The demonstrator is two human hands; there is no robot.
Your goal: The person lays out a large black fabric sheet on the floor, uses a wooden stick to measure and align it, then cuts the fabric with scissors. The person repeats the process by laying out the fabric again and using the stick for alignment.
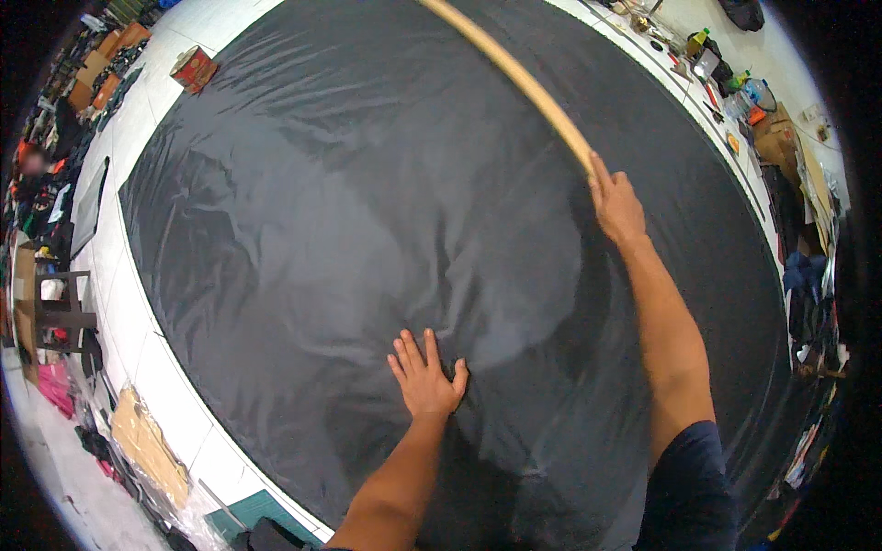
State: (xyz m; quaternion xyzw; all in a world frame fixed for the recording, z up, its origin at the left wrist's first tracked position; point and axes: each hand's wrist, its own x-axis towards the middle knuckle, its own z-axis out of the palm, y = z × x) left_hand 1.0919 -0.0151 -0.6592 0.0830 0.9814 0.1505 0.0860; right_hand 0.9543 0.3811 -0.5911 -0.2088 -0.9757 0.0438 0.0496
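A large sheet of black material point(349, 220), smooth and somewhat shiny with wrinkles, is spread over the white tiled floor. My left hand point(426, 378) lies flat on it near the lower middle, fingers spread, holding nothing. Toward the right, my right hand point(617, 204) is closed on the near end of a long, pale wooden strip point(524, 81). The strip runs away from me to the far edge of the picture, where its other end is out of view. It appears curved, partly from the lens. Creases run through the sheet just beyond my left hand.
A red tin point(193, 69) stands by the sheet's far left edge. Tools, bottles and a cardboard box point(777, 138) line the right side. Along the left are a dark stool point(62, 312), piled goods, a flat brown package point(149, 445) and a green mat point(262, 519).
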